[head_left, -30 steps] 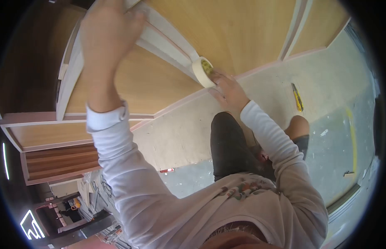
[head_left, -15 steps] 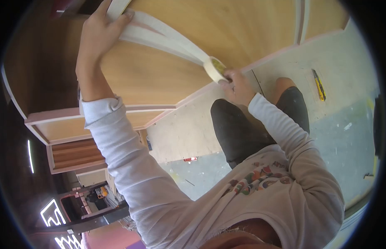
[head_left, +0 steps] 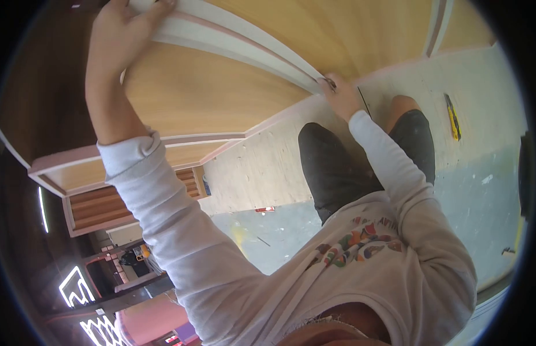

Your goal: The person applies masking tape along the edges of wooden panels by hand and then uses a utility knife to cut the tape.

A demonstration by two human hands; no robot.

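Note:
A pale strip of masking tape [head_left: 245, 32] runs taut along the edge of a wooden cabinet frame [head_left: 222, 53], between my two hands. At the upper left, my left hand [head_left: 121, 36] is closed around the strip's far end at the frame, its fingertips partly cut off by the view's top edge. My right hand [head_left: 341, 97] grips the tape at the lower end of the frame, close to the floor. The roll is mostly hidden there by the fingers, with only a dark bit showing.
Wooden panels [head_left: 204, 86] with pale edging lie on both sides of the strip. A yellow utility knife [head_left: 453, 118] rests on the floor board [head_left: 256, 167] right of my knees. A small red item [head_left: 265, 210] lies farther left, and slatted wood [head_left: 100, 207] stands beyond.
My right hand has moved slightly up and right, and the roll that showed in it is now mostly hidden. The strip is straighter. My left hand has shifted up and left in view.

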